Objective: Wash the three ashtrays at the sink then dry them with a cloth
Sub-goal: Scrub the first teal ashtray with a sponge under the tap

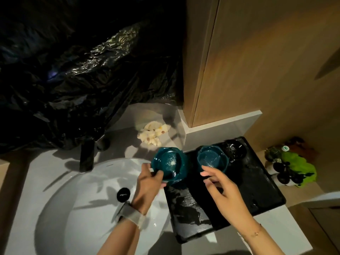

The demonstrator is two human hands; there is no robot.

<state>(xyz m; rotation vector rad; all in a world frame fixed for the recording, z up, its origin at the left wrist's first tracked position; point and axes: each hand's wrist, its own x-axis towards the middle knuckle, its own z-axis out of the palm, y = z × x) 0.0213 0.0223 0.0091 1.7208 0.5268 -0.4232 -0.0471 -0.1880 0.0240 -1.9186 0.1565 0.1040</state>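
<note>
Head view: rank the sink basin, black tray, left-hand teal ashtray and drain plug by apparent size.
1. sink basin
2. black tray
3. teal ashtray gripped by the left hand
4. drain plug

No close calls.

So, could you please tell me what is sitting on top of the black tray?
On the black tray sit a teal ashtray and a black ashtray, amid water or suds. The right hand covers part of the tray, so that patch cannot be seen.

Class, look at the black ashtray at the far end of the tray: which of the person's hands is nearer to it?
Right. The right hand reaches the teal ashtray beside the black ashtray; the left hand is farther left, over the sink's edge.
</note>
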